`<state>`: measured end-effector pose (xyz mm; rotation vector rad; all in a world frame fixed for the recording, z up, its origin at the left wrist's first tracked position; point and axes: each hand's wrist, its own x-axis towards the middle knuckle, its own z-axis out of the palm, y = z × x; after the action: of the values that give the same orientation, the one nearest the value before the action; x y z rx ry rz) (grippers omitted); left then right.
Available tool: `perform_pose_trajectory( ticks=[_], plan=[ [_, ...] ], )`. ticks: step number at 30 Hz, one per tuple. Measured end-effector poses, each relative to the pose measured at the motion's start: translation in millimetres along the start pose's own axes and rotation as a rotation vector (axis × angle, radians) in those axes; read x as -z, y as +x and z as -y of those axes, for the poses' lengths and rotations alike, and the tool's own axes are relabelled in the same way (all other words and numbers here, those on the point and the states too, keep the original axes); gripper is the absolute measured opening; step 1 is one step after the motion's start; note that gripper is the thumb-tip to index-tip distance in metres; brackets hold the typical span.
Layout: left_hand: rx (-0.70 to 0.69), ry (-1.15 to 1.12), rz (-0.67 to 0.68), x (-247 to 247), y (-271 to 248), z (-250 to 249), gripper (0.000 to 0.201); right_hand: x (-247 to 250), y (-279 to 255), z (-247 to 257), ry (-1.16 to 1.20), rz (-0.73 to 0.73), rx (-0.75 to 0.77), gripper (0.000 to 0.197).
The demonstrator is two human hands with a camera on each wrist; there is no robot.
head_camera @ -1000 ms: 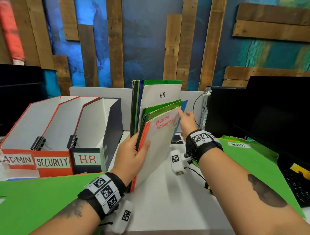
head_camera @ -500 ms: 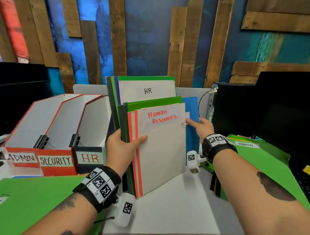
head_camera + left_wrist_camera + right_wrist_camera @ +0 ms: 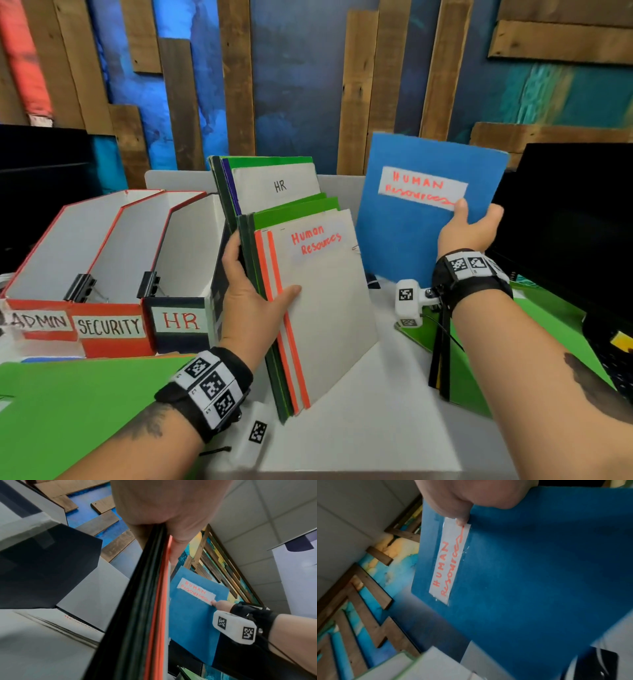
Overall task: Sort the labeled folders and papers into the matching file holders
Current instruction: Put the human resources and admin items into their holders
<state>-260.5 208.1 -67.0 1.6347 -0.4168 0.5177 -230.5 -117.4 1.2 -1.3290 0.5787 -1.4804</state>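
- The HR holder (image 3: pixel 178 274) stands to the left of both hands; the left hand (image 3: pixel 253 294) is just beside it, the right hand (image 3: pixel 467 229) well apart from it, across the stack.
- The left hand grips an upright stack of HR folders (image 3: pixel 318 301), standing on edge on the surface (image 3: pixel 376 428).
- The right hand pinches the blue folder (image 3: pixel 411 246) by its right edge, held upright, long axis vertical.
- Its white label reads "Human Resources" in red.

Blue folder (image 3: pixel 407 240) with red lettering on a white label (image 3: pixel 422 188); 2 red file holders (image 3: pixel 78 260) beside 1 navy one (image 3: pixel 178 325); green folders (image 3: pixel 61 411).
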Motion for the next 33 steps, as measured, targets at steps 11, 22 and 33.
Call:
perform_pose_trajectory(
  ticks=[11,22,33],
  plan=[
    [-0.225,0.372,0.282,1.5,6.3,-32.5,0.112,-1.3,-11.3,68.4,-0.237,0.07,0.547,0.014],
    [-0.238,0.474,0.344,1.2,12.7,-59.1,0.08,7.0,-43.8,79.0,-0.207,0.444,0.383,0.018],
    [0.053,-0.01,0.318,-10.5,27.7,-57.6,0.052,2.3,-46.8,86.0,-0.114,0.404,0.466,0.031]
  ],
)
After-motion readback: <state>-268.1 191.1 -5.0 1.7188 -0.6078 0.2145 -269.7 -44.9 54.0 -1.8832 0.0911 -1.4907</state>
